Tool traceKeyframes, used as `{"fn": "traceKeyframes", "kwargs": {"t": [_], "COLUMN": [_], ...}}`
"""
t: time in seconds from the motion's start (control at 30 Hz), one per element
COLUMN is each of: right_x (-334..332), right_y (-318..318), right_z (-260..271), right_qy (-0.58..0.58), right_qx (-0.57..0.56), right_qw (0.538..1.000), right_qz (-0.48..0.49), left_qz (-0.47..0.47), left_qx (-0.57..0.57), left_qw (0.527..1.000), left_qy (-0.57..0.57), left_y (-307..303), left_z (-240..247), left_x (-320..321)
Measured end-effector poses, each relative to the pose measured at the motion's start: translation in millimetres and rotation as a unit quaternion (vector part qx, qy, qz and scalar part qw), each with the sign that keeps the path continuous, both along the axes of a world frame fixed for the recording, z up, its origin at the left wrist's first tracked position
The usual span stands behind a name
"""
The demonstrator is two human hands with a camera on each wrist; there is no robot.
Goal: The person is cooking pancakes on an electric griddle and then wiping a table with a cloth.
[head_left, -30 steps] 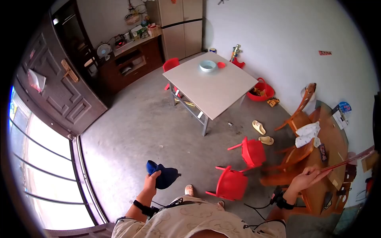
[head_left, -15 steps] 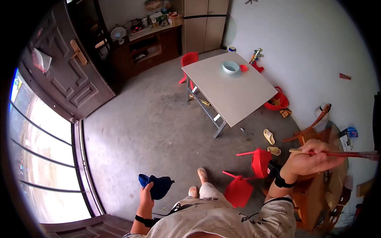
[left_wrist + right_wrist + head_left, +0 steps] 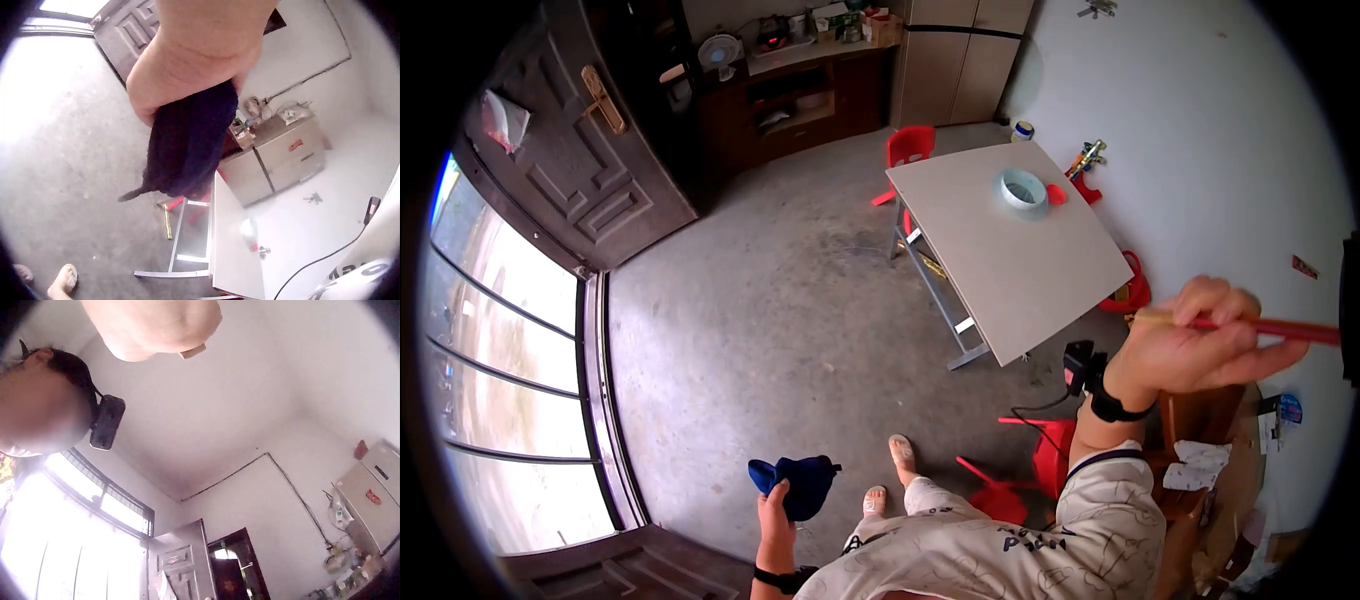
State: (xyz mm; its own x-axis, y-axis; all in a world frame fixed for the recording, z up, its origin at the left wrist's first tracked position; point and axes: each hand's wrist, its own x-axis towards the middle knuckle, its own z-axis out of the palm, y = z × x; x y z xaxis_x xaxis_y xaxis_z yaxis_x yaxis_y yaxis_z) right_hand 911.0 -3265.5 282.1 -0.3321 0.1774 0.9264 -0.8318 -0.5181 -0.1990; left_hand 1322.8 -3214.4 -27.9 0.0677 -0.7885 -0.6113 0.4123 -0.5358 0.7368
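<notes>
My left hand (image 3: 774,515) holds a piece of dark blue cloth (image 3: 804,487) low in front of me, with the thumb lying over it. In the left wrist view the bunched cloth (image 3: 187,140) hangs below the hand and ends in a short narrow tab. My right hand (image 3: 1200,345) is raised on the right and grips a long thin red stick (image 3: 1305,332) with a pale wooden end. In the right wrist view only a brown bit of the stick (image 3: 193,352) shows past the hand; its far end is hidden in the head view.
A square table (image 3: 1020,270) bears a light blue bowl (image 3: 1023,190) and a small red cup (image 3: 1056,194). Red chairs (image 3: 1055,455) stand by my right side, near wooden furniture (image 3: 1200,415). A dark door (image 3: 600,130) stands open at the left, beside a bright barred doorway (image 3: 510,380).
My right hand has risen with the red stick, up and toward the camera. The left hand has stayed low with the blue cloth. The view has turned, so the table appears farther right.
</notes>
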Motion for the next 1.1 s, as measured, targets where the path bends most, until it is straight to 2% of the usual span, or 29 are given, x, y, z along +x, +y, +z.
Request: {"fn": "traceKeyframes", "kwargs": {"t": [0.1, 0.13, 0.17, 0.2, 0.23, 0.27, 0.3, 0.37, 0.4, 0.43, 0.47, 0.5, 0.53, 0.57, 0.63, 0.67, 0.77, 0.83, 0.9, 0.97, 1.0, 1.03, 1.1], "right_x": [-36, -43, -53, -67, -80, -92, -57, -11, 13, 50, 82, 101, 116, 124, 137, 142, 127, 112, 94, 84, 79, 77, 73], "right_y": [-58, -89, -126, -177, -227, -277, -253, -202, -177, -133, -95, -72, -56, -44, -26, -15, 12, 39, 64, 103, 124, 146, 188], "right_z": [-18, -35, -65, -159, -252, -343, -367, -528, -604, -590, -570, -546, -532, -512, -477, -495, -444, -457, -394, -379, -375, -370, -357], "right_qy": [0.051, 0.011, -0.030, -0.093, -0.117, -0.097, -0.106, -0.047, -0.030, -0.078, -0.092, -0.066, -0.057, -0.055, -0.131, -0.132, -0.165, -0.199, -0.250, -0.297, -0.349, -0.353, -0.410], "right_qx": [-0.002, 0.002, 0.003, 0.151, 0.333, 0.492, 0.696, 0.739, 0.753, 0.769, 0.763, 0.817, 0.802, 0.806, 0.800, 0.760, 0.744, 0.693, 0.723, 0.695, 0.665, 0.663, 0.617], "right_qw": [0.998, 0.995, 0.984, 0.980, 0.934, 0.852, 0.709, 0.658, 0.616, 0.560, 0.550, 0.484, 0.506, 0.498, 0.475, 0.533, 0.545, 0.590, 0.524, 0.543, 0.523, 0.528, 0.508], "right_qz": [0.026, 0.103, 0.178, 0.086, -0.047, -0.149, -0.046, 0.137, 0.230, 0.297, 0.326, 0.306, 0.312, 0.315, 0.342, 0.347, 0.351, 0.364, 0.373, 0.367, 0.403, 0.397, 0.439], "left_qz": [0.010, 0.023, 0.041, 0.054, 0.067, 0.069, 0.072, 0.064, 0.094, 0.091, 0.098, 0.105, 0.112, 0.107, 0.101, 0.095, 0.063, 0.029, -0.025, -0.046, -0.068, -0.092, -0.118], "left_qx": [0.020, 0.026, 0.041, 0.046, 0.054, 0.060, 0.065, 0.115, 0.185, 0.193, 0.173, 0.152, 0.162, 0.061, 0.073, 0.056, 0.020, 0.024, 0.024, 0.012, 0.017, 0.020, 0.012], "left_qw": [1.000, 0.999, 0.998, 0.997, 0.996, 0.995, 0.994, 0.980, 0.968, 0.966, 0.970, 0.974, 0.971, 0.990, 0.991, 0.993, 0.997, 0.998, 0.998, 0.998, 0.997, 0.995, 0.993], "left_qy": [-0.018, -0.024, -0.033, -0.032, -0.032, -0.038, -0.042, -0.151, -0.144, -0.147, -0.137, -0.131, -0.139, -0.066, -0.054, -0.045, -0.033, -0.040, -0.052, -0.036, -0.027, -0.016, -0.004], "left_y": [-2, -3, -4, -5, 0, 6, 11, 22, 26, 28, 32, 38, 34, 31, 30, 27, 21, 24, 29, 36, 37, 39, 40], "left_z": [-11, -9, -3, -9, -16, -23, -27, -3, -7, -6, -8, -3, 5, -13, -21, -18, -3, 1, 4, 1, 3, 5, 7], "left_x": [-2, -5, -9, -8, -3, 2, 6, 5, 15, 19, 19, 22, 18, 22, 33, 32, 24, 30, 36, 42, 42, 41, 36]}}
